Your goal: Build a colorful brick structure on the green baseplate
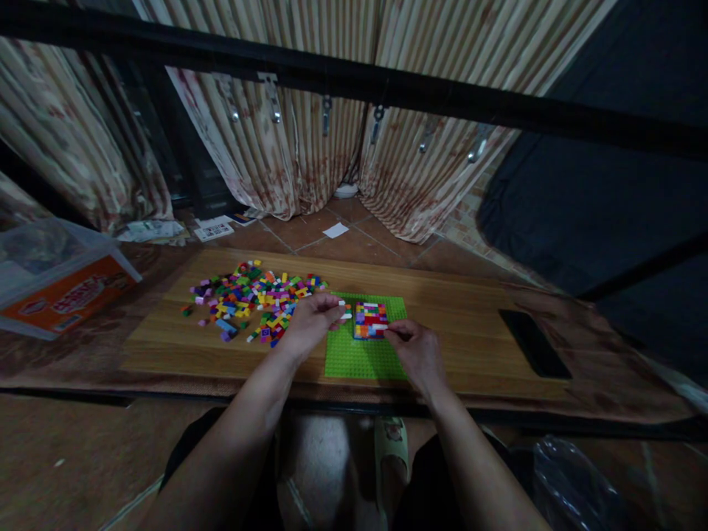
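Left hand is beside loose bricks; plastic tub farther left.

Beside the left hand lie smooth plastic bricks; between it and the right hand, a knobbly plastic baseplate; beneath both, a smooth wood-grained board; beyond them, matt cloth curtains.

— From where is the scene viewed?
— From the person's head, with the lens aimed forward and down; the square green studded plastic baseplate is seen near, just below centre.
— And farther off?
— Striped beige fabric curtains are caught along the top.
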Action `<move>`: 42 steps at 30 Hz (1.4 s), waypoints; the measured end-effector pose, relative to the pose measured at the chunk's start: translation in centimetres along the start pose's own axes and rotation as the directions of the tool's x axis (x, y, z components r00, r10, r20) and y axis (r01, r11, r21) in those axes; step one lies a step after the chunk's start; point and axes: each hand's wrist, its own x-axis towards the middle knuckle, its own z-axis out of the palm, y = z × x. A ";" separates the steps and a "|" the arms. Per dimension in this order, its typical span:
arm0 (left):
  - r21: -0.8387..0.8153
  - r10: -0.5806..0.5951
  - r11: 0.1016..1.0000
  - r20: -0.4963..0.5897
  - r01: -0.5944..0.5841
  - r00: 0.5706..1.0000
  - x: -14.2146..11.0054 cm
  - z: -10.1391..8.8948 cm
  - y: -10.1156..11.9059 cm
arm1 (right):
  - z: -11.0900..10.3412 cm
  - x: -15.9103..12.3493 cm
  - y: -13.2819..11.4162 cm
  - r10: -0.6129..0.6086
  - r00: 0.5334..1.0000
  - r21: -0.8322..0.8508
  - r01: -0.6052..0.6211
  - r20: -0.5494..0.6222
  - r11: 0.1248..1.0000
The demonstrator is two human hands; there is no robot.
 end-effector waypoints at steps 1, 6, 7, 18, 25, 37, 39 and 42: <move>0.008 -0.004 1.000 0.001 0.004 1.000 0.0 0.0 0.0 | 0.0 0.0 -0.1 -0.004 1.000 -0.019 0.004 -0.003 1.000; 0.032 -0.015 0.999 -0.001 0.015 1.000 0.0 -0.1 0.1 | 0.2 -0.1 -0.4 -0.024 1.000 -0.033 0.023 -0.016 0.999; 0.031 -0.016 0.999 -0.005 0.016 1.000 0.0 -0.1 0.1 | 0.2 -0.1 -0.4 -0.025 1.000 -0.028 0.025 -0.016 0.999; 0.031 -0.024 0.999 -0.004 0.025 1.000 0.0 -0.2 -0.1 | 0.5 -0.6 0.5 -0.160 0.986 -0.085 0.155 -0.056 0.984; 0.048 -0.018 0.999 -0.006 0.019 1.000 0.0 -0.1 0.0 | 0.6 -1.3 0.8 -0.322 0.943 -0.202 0.300 -0.081 0.932; 0.075 -0.027 0.997 0.003 0.027 1.000 0.0 0.2 -0.2 | 1.6 -2.0 0.9 -0.369 0.915 -0.196 0.337 -0.160 0.921; 0.067 -0.022 0.998 0.017 0.021 1.000 -0.1 0.2 -0.3 | 1.7 -2.1 0.9 -0.329 0.929 -0.167 0.302 -0.172 0.939; 0.058 -0.017 0.998 0.030 0.015 0.999 -0.1 0.2 -0.3 | 1.7 -2.1 1.0 -0.294 0.939 -0.134 0.272 -0.181 0.953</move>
